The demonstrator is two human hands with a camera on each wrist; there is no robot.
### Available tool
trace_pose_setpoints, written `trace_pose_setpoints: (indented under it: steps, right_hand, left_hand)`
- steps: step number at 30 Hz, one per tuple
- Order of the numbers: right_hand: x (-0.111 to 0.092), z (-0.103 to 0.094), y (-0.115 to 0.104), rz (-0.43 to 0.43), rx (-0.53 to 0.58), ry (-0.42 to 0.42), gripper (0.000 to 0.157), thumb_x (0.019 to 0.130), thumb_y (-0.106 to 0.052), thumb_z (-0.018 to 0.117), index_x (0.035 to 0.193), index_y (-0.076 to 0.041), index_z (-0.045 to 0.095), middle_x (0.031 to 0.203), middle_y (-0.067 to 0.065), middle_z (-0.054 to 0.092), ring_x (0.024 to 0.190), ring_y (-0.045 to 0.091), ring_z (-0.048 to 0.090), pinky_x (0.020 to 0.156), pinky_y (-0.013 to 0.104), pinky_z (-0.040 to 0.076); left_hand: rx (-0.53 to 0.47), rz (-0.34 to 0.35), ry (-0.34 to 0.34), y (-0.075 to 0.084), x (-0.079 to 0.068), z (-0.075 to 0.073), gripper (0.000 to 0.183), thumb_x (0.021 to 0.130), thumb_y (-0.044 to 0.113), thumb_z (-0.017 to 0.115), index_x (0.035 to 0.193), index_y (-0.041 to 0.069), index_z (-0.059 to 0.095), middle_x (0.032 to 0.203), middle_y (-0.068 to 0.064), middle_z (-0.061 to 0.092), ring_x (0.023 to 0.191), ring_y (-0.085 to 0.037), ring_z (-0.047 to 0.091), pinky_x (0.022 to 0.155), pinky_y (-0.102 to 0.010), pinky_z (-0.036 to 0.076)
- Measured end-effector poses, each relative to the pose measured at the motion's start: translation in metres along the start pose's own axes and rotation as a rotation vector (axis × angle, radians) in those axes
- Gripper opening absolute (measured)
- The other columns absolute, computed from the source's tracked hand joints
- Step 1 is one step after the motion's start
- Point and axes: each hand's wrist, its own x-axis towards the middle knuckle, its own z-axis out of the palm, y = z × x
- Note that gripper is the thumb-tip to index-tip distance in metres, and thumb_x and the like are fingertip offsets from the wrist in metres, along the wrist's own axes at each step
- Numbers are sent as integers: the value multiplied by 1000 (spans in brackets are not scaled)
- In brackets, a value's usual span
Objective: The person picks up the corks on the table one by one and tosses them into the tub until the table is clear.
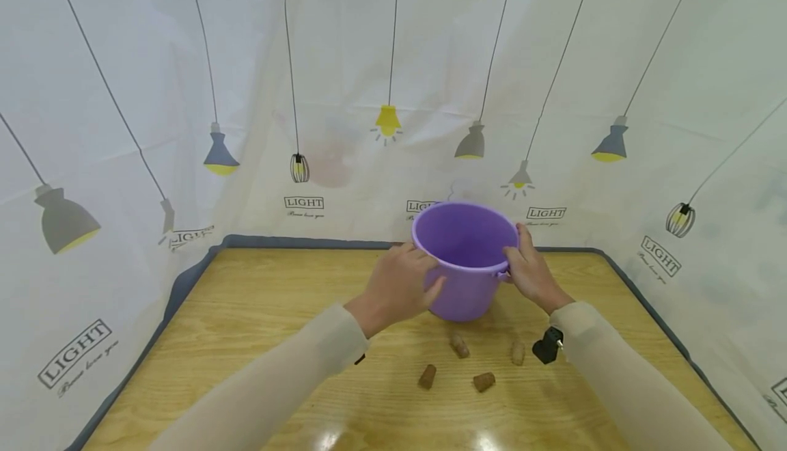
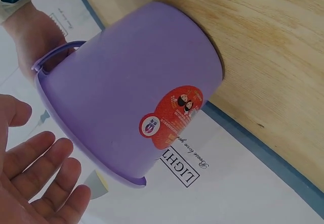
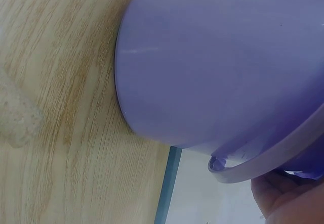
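A purple bucket (image 1: pixel 461 297) stands on the wooden table, its mouth facing up. My right hand (image 1: pixel 533 275) grips the rim on the right, thumb over the inner side; in the right wrist view its fingers (image 3: pixel 278 188) are partly hidden behind the bucket's handle (image 3: pixel 273 158). At the left side of the rim is my left hand (image 1: pixel 399 283). In the left wrist view its fingers (image 2: pixel 55 171) are loosely extended close to the rim, not curled round it. A red sticker (image 2: pixel 177 115) marks the bucket's side. Several brown corks (image 1: pixel 484 382) lie in front of the bucket.
The wooden table (image 1: pixel 264 301) has a dark blue border (image 1: pixel 320 242) at its back and sides. White sheeting (image 1: pixel 344 96) printed with hanging lamps surrounds it on three sides. A black device (image 1: pixel 547 346) sits at the right wrist.
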Motion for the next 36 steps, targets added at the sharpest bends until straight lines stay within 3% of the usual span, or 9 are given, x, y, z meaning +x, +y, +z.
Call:
trace_pose_setpoints:
  steps: [4,12,20,28,36]
  right_hand:
    - [0,0,0,0,0,1,68,108,-24,31,164,-7,-3,157,36,29,124,47,54,86,40,59]
    - [0,0,0,5,-25,5,67,109,-23,32,164,-8,-3,155,36,32,115,40,58,84,37,59]
    - [0,0,1,10,-16,-3,68,109,-23,32,164,-8,-4,157,35,30,118,42,57,83,35,59]
    - [0,-1,1,7,0,-9,68,109,-24,31,164,-10,-5,155,36,31,108,36,60,80,31,59]
    - [-1,-1,0,7,30,-10,68,109,-24,31,164,-9,-5,159,36,26,120,45,56,80,31,60]
  left_hand:
    - [-6,3,-1,0,-5,0,17,88,23,76,98,10,77,90,-2,75,69,-16,60,58,-28,50]
    - [38,16,-74,3,-14,-1,16,89,30,75,90,14,73,86,3,74,72,-13,62,64,-26,51]
    - [35,1,-150,3,-25,2,19,90,33,75,80,18,69,76,7,68,65,-8,50,60,-20,42]
    - [34,11,-187,3,-32,6,19,89,35,76,88,16,76,80,5,73,69,-10,54,65,-23,45]
    - [-5,48,-240,3,-39,8,18,90,34,76,90,16,76,83,5,74,72,-10,58,67,-24,47]
